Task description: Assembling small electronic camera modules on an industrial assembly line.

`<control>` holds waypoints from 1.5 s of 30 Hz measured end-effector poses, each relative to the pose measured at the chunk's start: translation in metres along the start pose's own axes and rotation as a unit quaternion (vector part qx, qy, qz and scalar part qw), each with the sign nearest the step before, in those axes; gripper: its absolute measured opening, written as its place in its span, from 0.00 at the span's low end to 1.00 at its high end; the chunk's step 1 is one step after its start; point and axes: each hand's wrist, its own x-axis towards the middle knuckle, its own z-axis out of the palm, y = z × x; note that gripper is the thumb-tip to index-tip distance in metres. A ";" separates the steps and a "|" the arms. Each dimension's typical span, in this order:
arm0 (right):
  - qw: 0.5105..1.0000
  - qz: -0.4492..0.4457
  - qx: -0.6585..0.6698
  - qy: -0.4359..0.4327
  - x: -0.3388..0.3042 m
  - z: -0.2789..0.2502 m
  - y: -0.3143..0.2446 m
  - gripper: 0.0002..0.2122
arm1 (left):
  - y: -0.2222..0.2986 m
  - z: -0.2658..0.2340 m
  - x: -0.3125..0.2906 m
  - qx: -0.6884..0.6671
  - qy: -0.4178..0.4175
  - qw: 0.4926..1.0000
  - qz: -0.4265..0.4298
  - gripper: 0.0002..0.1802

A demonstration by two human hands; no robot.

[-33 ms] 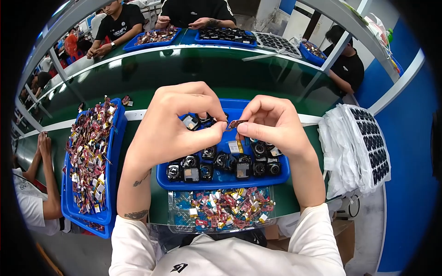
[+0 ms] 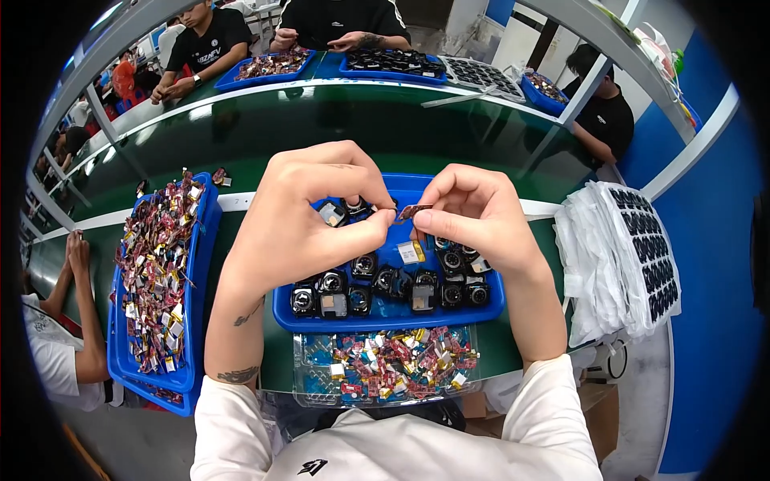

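Between the thumb and fingers of my right hand [image 2: 477, 212] is a small red circuit board [image 2: 414, 212], held above a blue tray [image 2: 385, 324]. My left hand [image 2: 329, 200] is closed, thumb and index fingertip pinched together at the board's left end. Whatever is in that pinch is too small to make out. A silver battery with a yellow edge [image 2: 411, 252] shows below the board; I cannot tell whether thin wires join them. Several black watch-like cases [image 2: 392, 280] lie in the tray, some partly hidden by my hands.
A clear plastic tray [image 2: 309, 377] of red boards and batteries sits nearest me. At left stands a blue bin [image 2: 204, 240] heaped with similar parts. Stacked white trays with black pieces [image 2: 642, 256] stand at right. Co-workers sit across the green bench [image 2: 353, 120] and at far left.
The battery below the board has tilted and shifted very slightly. Both hands keep nearly the same place and grip.
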 end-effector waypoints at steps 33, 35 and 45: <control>0.991 -0.076 -0.021 0.105 -0.001 0.004 0.017 0.05 | -0.011 0.016 0.002 -0.105 -0.017 0.974 -0.202 0.06; 0.994 -0.080 0.031 0.067 -0.004 0.005 0.013 0.05 | -0.008 0.015 0.000 -0.079 -0.013 0.986 -0.148 0.06; 0.995 -0.082 0.026 0.052 0.003 0.003 0.016 0.07 | -0.010 0.012 0.001 -0.132 -0.034 0.984 -0.119 0.06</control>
